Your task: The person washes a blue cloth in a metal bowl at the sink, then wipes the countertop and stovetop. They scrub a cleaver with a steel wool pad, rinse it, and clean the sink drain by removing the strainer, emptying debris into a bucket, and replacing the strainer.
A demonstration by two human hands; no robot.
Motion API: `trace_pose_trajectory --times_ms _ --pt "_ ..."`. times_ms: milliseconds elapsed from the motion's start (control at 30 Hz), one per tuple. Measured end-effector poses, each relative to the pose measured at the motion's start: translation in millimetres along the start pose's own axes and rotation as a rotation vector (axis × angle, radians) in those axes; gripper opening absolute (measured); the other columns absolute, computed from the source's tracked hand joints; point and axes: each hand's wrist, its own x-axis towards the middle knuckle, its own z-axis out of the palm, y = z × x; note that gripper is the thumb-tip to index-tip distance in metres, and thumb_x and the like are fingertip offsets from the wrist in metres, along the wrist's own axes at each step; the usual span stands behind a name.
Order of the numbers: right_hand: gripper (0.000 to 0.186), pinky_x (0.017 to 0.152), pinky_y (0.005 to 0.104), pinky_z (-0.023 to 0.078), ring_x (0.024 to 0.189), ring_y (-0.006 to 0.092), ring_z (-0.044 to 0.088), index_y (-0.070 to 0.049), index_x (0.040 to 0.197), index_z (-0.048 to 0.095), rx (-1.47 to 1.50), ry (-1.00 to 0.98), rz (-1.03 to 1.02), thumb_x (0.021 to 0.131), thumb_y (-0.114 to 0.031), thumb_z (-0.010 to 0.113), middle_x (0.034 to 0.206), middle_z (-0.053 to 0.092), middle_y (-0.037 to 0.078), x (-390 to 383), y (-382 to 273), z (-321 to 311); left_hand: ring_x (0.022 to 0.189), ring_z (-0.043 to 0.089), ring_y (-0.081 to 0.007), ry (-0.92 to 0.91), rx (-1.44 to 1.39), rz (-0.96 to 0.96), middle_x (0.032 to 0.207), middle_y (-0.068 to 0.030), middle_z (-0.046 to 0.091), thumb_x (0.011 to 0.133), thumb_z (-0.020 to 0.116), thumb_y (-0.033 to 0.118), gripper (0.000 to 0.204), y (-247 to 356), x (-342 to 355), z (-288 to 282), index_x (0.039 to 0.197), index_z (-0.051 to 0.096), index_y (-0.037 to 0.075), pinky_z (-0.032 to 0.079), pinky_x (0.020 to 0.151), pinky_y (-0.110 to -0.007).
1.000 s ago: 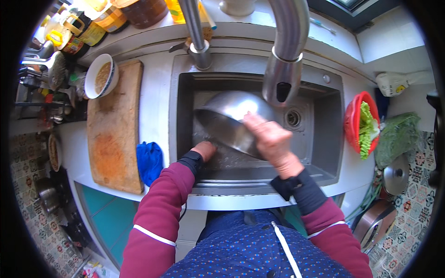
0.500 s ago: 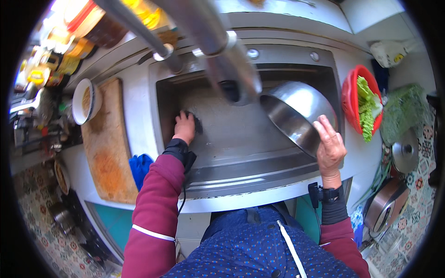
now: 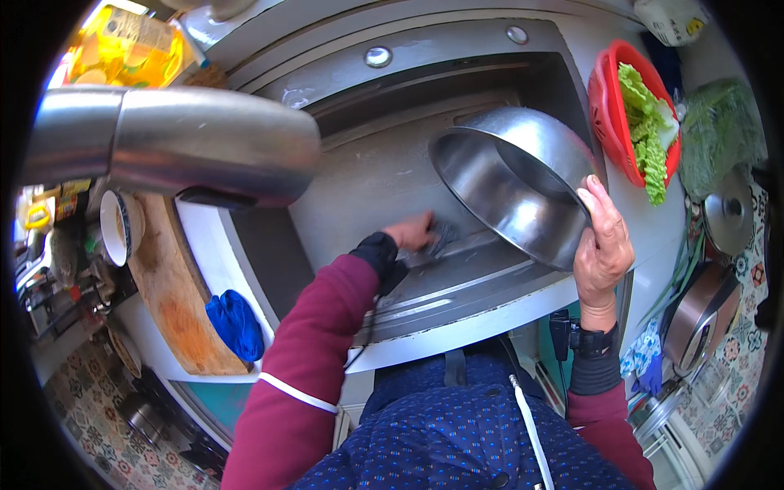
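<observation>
My right hand [image 3: 603, 245] grips the rim of a large steel bowl [image 3: 510, 184], tilted on its side over the right part of the grey sink [image 3: 359, 175]. My left hand [image 3: 412, 233] reaches down to the sink floor and presses on a dark scrub pad [image 3: 443, 234] just left of the bowl. Close to the camera, a big steel tap spout [image 3: 175, 143] hides part of the sink's left side.
A red colander of green leaves [image 3: 645, 122] stands right of the sink, with a bag of greens [image 3: 719, 131] and a pot lid [image 3: 727, 212] beyond. To the left lie a wooden cutting board [image 3: 167, 302], a blue cloth [image 3: 235, 325] and a small bowl [image 3: 118, 229].
My right hand has carried the bowl from the sink's middle to its right side. My left hand has moved right along the sink floor toward the bowl. The view has shifted closer.
</observation>
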Motion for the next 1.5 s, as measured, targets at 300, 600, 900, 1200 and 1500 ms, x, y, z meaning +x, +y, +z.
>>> trace_pose_trajectory --times_ms 300,600,900,1200,1500 --pt "0.039 0.084 0.0304 0.053 0.096 0.0226 0.067 -0.009 0.108 0.070 0.000 0.078 -0.014 0.076 0.012 0.060 0.116 0.067 0.010 0 15 -5 0.098 0.061 -0.0455 0.444 0.446 -0.681 0.116 -0.0310 0.052 0.074 0.069 0.011 0.056 -76 -152 -110 0.124 0.045 0.005 0.052 0.085 -0.047" --pt "0.044 0.058 0.0238 0.054 0.074 0.0131 0.058 -0.033 0.107 0.070 -0.033 0.017 -0.263 0.069 -0.012 0.078 0.102 0.057 -0.001 -4 20 1 0.098 0.058 -0.0464 0.443 0.229 -0.072 0.116 -0.0271 0.049 0.070 0.071 0.008 0.047 -8 7 -14 0.113 0.052 0.008 0.050 0.088 -0.048" --pt "0.019 0.053 0.0267 0.046 0.066 0.0150 0.054 -0.018 0.085 0.060 0.186 -0.125 -0.475 0.069 -0.014 0.068 0.078 0.050 -0.001 -5 23 19 0.097 0.058 -0.0388 0.751 0.063 -0.377 0.108 -0.0214 0.056 0.068 0.070 0.016 0.044 -26 -142 -97 0.109 0.056 0.006 0.048 0.086 -0.042" --pt "0.005 0.056 0.0302 0.047 0.072 0.0175 0.059 -0.015 0.080 0.057 0.326 -0.233 -0.294 0.077 -0.015 0.061 0.076 0.056 0.000 -27 -66 94 0.096 0.055 -0.0202 1.052 -0.055 -0.279 0.102 -0.0108 0.056 0.074 0.061 0.002 0.039 14 -248 -115 0.112 0.052 0.002 0.044 0.088 -0.030" --pt "0.024 0.061 0.0410 0.043 0.069 0.0334 0.054 -0.005 0.081 0.044 0.728 -0.386 0.552 0.078 -0.007 0.068 0.074 0.050 0.013 -44 -90 191 0.104 0.056 -0.0201 1.063 -0.401 -0.148 0.117 -0.0103 0.054 0.078 0.057 -0.003 0.041 49 -290 -115 0.119 0.051 0.002 0.047 0.088 -0.031"
